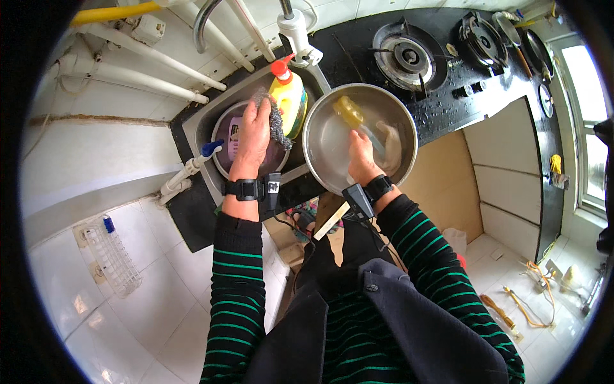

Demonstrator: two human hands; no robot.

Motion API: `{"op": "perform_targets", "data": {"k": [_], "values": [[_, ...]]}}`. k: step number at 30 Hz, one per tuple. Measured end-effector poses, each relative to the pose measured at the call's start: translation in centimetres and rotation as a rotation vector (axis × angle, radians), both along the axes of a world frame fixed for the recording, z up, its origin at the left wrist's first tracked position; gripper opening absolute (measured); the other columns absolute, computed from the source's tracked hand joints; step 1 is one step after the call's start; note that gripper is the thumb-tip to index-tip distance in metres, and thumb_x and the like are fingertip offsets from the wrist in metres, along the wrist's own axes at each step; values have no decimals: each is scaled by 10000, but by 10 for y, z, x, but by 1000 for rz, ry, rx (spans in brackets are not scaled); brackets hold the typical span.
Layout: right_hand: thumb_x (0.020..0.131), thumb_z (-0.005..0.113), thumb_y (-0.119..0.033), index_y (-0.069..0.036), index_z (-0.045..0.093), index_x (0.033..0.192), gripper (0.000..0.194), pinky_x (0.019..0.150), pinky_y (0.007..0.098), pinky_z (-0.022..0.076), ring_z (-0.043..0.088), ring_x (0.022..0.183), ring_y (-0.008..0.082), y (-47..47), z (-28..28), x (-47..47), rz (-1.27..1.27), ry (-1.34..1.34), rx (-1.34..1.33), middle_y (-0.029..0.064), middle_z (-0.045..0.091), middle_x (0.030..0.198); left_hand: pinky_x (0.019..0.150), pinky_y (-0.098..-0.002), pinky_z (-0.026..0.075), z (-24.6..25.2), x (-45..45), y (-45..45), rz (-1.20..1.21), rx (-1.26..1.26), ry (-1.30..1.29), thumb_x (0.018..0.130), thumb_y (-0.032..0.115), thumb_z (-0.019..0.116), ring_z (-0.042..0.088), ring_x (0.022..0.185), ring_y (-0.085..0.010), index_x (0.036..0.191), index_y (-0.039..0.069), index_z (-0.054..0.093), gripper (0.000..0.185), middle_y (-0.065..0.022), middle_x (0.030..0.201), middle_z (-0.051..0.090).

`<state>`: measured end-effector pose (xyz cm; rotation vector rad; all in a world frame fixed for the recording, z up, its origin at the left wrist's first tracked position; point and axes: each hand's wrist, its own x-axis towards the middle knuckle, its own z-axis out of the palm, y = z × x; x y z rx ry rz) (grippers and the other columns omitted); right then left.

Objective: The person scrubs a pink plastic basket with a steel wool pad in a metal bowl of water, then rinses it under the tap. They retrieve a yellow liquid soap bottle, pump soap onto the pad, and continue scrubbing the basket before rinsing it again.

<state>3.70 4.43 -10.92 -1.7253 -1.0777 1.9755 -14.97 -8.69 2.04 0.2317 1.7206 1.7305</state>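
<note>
My left hand [255,127] is closed on a grey steel-wool scourer [277,126], held over the sink beside a yellow detergent bottle [289,105] with a red pump top. Below that hand, a round metal basin [220,163] in the sink holds a purple item [234,137] bearing writing. To the right, my right hand [362,153] is inside a large stainless-steel bowl [312,149]. Its fingers are near a yellow and clear plastic thing [350,111]; whether they grip it cannot be told. A pale, limp item [393,146] lies at the bowl's right side.
A white tap [295,41] stands behind the sink. Gas burners [407,56] are set in the wet black counter [345,53] at the right. A blue-handled valve [208,150] juts beside the sink's left edge, and pipes run along the wall.
</note>
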Motion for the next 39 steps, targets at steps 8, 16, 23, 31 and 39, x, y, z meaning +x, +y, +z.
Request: {"op": "perform_targets", "data": {"k": [8, 16, 23, 31, 39], "values": [[1088, 431, -212, 0, 620, 1118, 286, 1002, 386, 507, 641, 1021, 244, 12, 38, -2, 7, 654, -534, 96, 678, 1056, 734, -262, 511, -20, -8, 19, 80, 223, -17, 1079, 273, 506, 626, 800, -111, 1102, 74, 604, 223, -32, 895, 655], [1057, 488, -187, 20, 562, 1267, 304, 1016, 379, 470, 595, 1160, 276, 7, 15, -5, 611, 252, 199, 120, 621, 1248, 736, -252, 483, -68, 13, 12, 216, 182, -54, 1079, 247, 491, 584, 795, -90, 1079, 65, 591, 208, -7, 903, 631], [1069, 453, -160, 2, 601, 1103, 222, 1014, 410, 493, 612, 1125, 277, 6, 27, -22, -135, 461, -525, 121, 653, 1120, 749, -295, 541, -94, 19, 0, 126, 220, -287, 1065, 262, 516, 655, 788, -161, 1141, 61, 594, 228, -81, 913, 687], [1103, 354, -236, 135, 369, 1436, 498, 1232, 427, 301, 437, 1399, 348, 16, 119, -77, 234, 740, -441, 286, 437, 1480, 882, -271, 492, -83, 3, 14, 45, 248, -391, 1031, 199, 522, 632, 986, -115, 1209, 25, 624, 269, -35, 1100, 671], [1102, 367, -325, 121, 309, 1477, 586, 1218, 454, 314, 398, 1428, 354, 24, 120, -86, 323, 711, -458, 260, 381, 1529, 881, -292, 520, -87, -3, 14, 109, 296, -434, 1031, 165, 524, 662, 983, -134, 1206, 17, 640, 256, -50, 1096, 697]]}}
